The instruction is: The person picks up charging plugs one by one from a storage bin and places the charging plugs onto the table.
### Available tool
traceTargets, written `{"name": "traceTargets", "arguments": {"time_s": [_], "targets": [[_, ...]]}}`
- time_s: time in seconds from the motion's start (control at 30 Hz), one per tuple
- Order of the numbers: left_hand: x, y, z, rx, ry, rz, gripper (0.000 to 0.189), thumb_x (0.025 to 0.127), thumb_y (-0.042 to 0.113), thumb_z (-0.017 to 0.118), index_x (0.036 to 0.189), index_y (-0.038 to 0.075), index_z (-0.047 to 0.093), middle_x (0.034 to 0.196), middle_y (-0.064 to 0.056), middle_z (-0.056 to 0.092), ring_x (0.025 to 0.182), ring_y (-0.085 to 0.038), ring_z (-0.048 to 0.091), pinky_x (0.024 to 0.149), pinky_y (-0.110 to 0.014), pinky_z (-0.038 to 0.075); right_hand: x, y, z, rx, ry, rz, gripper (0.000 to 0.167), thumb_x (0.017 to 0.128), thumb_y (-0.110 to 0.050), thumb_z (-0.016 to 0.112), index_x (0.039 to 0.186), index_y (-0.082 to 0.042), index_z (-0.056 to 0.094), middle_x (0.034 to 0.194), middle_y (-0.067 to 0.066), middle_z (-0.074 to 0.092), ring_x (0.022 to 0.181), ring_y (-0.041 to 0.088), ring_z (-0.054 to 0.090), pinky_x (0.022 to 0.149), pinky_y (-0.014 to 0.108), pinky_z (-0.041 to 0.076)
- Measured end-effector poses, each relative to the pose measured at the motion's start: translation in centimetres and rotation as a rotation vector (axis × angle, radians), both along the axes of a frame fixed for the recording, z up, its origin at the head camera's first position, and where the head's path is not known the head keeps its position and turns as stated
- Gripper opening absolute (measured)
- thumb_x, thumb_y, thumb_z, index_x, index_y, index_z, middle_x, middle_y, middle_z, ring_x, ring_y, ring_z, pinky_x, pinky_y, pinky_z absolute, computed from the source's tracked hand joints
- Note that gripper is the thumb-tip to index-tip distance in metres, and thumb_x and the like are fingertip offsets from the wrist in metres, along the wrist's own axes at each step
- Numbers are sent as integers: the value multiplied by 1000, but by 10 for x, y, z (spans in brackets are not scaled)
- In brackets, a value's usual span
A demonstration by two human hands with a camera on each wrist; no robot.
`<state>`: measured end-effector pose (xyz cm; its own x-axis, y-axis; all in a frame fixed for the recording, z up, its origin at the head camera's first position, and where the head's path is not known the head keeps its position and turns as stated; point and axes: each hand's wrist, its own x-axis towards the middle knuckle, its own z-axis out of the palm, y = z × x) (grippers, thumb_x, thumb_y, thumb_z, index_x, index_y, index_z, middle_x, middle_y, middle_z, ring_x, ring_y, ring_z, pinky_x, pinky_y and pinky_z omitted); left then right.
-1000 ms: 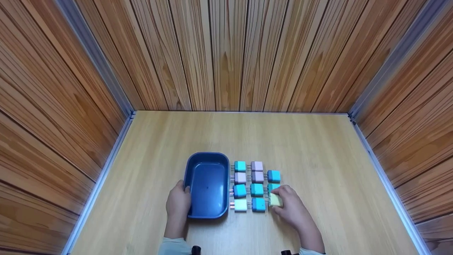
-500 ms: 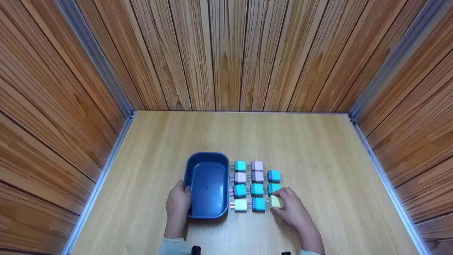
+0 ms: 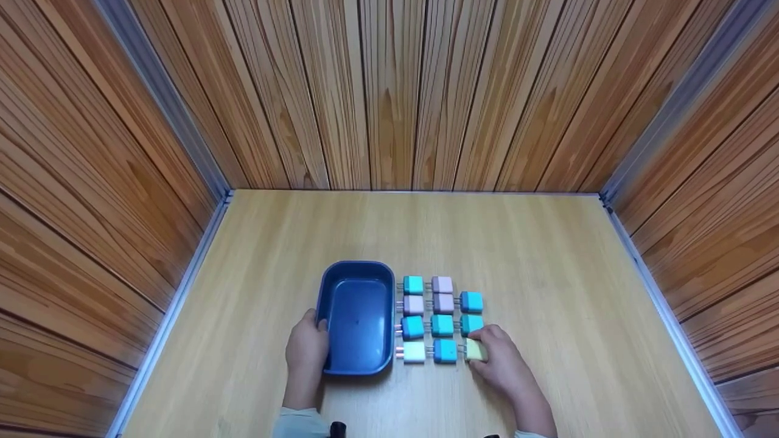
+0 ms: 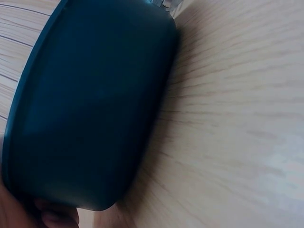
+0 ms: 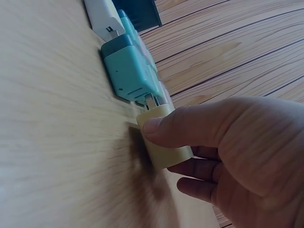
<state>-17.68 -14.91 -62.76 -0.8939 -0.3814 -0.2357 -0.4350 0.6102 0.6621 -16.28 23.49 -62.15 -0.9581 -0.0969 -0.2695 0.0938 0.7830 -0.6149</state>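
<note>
A dark blue plastic tray stands on the table, with nothing inside. Thumb and fingers of my left hand grip its left rim; the left wrist view shows the tray's outer wall. Right of the tray, several small charger plugs lie in three columns, prongs pointing left. My right hand pinches a yellow charger plug at the lower right of the group, thumb on its side in the right wrist view. Beside it lie a blue plug and a teal plug.
A pale white plug and lilac plugs, one of them the top lilac plug, lie among the blue and teal ones. Wood-patterned walls enclose the wooden table at the back and both sides.
My right hand has drawn slightly toward me and right with the yellow plug, uncovering more of the teal plug behind it. The left hand and tray stay in place.
</note>
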Motion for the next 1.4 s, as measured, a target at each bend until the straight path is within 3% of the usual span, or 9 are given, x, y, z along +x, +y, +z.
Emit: {"name": "traceTargets", "arguments": {"time_s": [0.2, 0.57, 0.73, 0.9, 1.0, 1.1, 1.17, 1.23, 1.4], "targets": [[1, 0, 0, 0, 2, -10, 19, 106, 19, 53, 115, 7, 63, 102, -14, 69, 81, -25, 62, 65, -38, 47, 1, -1, -1, 20, -15, -14, 48, 84, -8, 83, 128, -16, 67, 136, 10, 54, 137, 35, 48, 113, 59, 35], [2, 1, 4, -30, 28, -20, 14, 104, 19, 54, 102, 8, 62, 87, -11, 67, 72, -23, 60, 57, -36, 43, 8, -3, -3, 29, 50, -29, 50, 82, -9, 85, 129, -15, 67, 131, 8, 55, 131, 34, 53, 110, 56, 40], [1, 1, 5, -12, 14, -14, 17, 104, 22, 54, 96, 8, 60, 75, -7, 58, 66, -22, 55, 54, -34, 39, 8, -2, -3, 34, 68, -33, 52, 82, -12, 86, 130, -16, 67, 131, 7, 56, 131, 32, 53, 110, 55, 40], [-1, -2, 5, 24, -8, -7, 41, 105, 47, 51, 92, 9, 59, 71, -6, 50, 63, -22, 53, 53, -34, 36, 11, 0, -2, 24, 97, -57, 52, 83, -15, 86, 131, -16, 67, 133, 7, 56, 132, 31, 52, 110, 54, 40], [-2, -5, 5, 100, -19, 17, 65, 102, 67, 38, 103, 7, 63, 81, -11, 59, 74, -26, 59, 60, -37, 40, 12, 2, 0, 21, 143, -66, 49, 85, -21, 86, 130, -16, 67, 133, 6, 56, 131, 29, 53, 109, 53, 42], [-1, -7, 5, 233, -15, 77, 79, 101, 73, 24, 117, 6, 63, 102, -18, 65, 94, -32, 62, 75, -43, 46, 12, 5, 1, 19, 197, -58, 48, 86, -27, 84, 129, -15, 66, 132, 8, 56, 129, 29, 53, 108, 52, 43], [0, -8, 6, 304, -1, 130, 79, 103, 70, 18, 122, 7, 61, 111, -19, 64, 106, -33, 61, 87, -48, 47, 12, 6, 2, 19, 228, -49, 47, 87, -29, 83, 129, -14, 66, 133, 9, 56, 129, 31, 53, 107, 53, 44], [1, -8, 6, 334, 39, 177, 72, 105, 65, 18, 119, 8, 59, 107, -17, 60, 104, -32, 59, 87, -47, 46, 12, 8, 3, 13, 250, -49, 47, 88, -28, 82, 129, -12, 66, 134, 11, 55, 130, 32, 53, 107, 54, 43], [4, -6, 5, 239, 232, 186, 47, 111, 47, 29, 102, 9, 55, 80, -8, 42, 72, -26, 44, 65, -36, 36, 12, 9, 7, 33, 249, -84, 48, 91, -29, 79, 133, -9, 64, 138, 14, 53, 133, 35, 49, 109, 55, 41]]}}
